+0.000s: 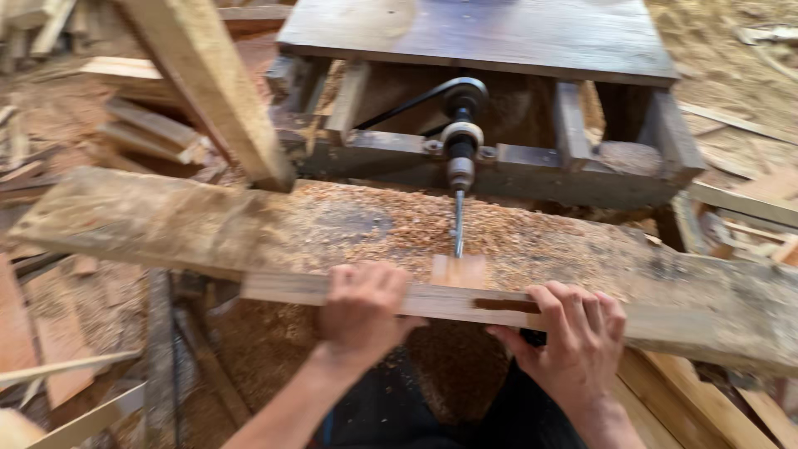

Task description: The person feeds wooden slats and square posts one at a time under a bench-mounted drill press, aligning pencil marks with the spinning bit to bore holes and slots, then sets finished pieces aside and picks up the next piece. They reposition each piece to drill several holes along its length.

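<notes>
Both hands, the left hand [362, 303] and the right hand [573, 337], are closed over the wooden strip [449, 301], which is held on the sawdust-covered surface [166, 224] just before the horizontal drill bit [458, 224]; boring is judged in hand, so steady forward pressure is called for.

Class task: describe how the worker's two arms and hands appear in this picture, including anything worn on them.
Both forearms are bare, with no sleeves in view. The left hand and the right hand wear no gloves, and no rings, watch or bands show. The picture is slightly blurred, so finer details cannot be told.
</notes>
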Action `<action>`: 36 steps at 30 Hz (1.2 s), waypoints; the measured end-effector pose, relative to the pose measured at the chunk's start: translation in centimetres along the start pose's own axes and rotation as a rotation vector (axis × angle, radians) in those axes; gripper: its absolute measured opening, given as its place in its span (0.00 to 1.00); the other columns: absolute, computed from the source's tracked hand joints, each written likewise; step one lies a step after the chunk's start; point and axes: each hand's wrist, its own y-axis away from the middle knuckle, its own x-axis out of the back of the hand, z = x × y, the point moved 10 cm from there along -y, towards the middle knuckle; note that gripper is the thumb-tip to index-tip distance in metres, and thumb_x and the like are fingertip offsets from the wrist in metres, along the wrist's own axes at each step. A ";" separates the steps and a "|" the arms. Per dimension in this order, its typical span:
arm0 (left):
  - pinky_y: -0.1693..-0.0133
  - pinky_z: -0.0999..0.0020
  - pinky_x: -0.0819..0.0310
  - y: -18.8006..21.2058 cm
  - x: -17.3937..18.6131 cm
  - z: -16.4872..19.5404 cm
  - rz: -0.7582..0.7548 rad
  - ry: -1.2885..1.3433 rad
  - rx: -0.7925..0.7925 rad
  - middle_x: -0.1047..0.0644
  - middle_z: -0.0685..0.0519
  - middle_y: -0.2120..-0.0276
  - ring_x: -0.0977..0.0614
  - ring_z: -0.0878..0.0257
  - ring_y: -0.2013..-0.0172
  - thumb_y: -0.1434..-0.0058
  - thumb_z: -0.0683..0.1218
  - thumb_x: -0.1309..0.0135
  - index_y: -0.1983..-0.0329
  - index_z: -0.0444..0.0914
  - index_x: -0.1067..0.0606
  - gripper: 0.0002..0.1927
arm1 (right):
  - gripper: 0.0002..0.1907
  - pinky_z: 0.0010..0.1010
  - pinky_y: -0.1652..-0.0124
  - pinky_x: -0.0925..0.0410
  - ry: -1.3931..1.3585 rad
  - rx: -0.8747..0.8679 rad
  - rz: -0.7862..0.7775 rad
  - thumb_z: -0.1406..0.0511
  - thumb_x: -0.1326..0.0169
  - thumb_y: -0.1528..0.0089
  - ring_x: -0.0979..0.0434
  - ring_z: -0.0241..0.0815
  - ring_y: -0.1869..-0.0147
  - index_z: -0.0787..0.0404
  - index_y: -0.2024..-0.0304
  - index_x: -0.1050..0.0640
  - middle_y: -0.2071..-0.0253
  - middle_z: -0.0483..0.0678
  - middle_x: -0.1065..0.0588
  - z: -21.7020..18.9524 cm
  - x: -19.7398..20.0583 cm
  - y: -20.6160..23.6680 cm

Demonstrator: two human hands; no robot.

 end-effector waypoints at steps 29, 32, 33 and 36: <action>0.69 0.66 0.18 2.5 -1.7 -5.0 0.426 0.663 0.109 0.26 0.54 0.68 0.19 0.65 0.67 0.39 0.72 0.49 0.62 0.40 0.29 0.30 | 0.48 0.51 0.41 0.39 -0.006 0.235 -0.064 0.38 0.34 0.60 0.28 0.51 0.43 0.54 0.44 0.28 0.47 0.51 0.28 4.3 0.7 -1.2; 0.67 0.64 0.20 2.0 -3.2 -4.5 0.321 0.680 0.248 0.25 0.55 0.70 0.20 0.65 0.68 0.39 0.72 0.49 0.63 0.41 0.27 0.29 | 0.43 0.51 0.43 0.38 -0.046 0.246 -0.147 0.49 0.28 0.62 0.25 0.49 0.46 0.53 0.47 0.26 0.49 0.50 0.25 3.6 -0.5 -1.7; 0.66 0.64 0.19 1.8 -2.9 -4.4 0.335 0.650 0.261 0.25 0.54 0.69 0.20 0.64 0.66 0.39 0.71 0.48 0.64 0.42 0.27 0.28 | 0.43 0.50 0.44 0.38 -0.067 0.250 -0.149 0.49 0.28 0.63 0.25 0.49 0.46 0.53 0.47 0.26 0.49 0.50 0.25 3.4 -0.6 -1.9; 0.66 0.63 0.18 1.5 -2.5 -4.9 0.350 0.606 0.337 0.26 0.53 0.66 0.20 0.63 0.64 0.40 0.68 0.44 0.67 0.44 0.27 0.24 | 0.44 0.47 0.46 0.37 -0.129 0.239 -0.200 0.49 0.27 0.63 0.24 0.46 0.47 0.54 0.47 0.26 0.49 0.49 0.24 3.3 -1.1 -2.8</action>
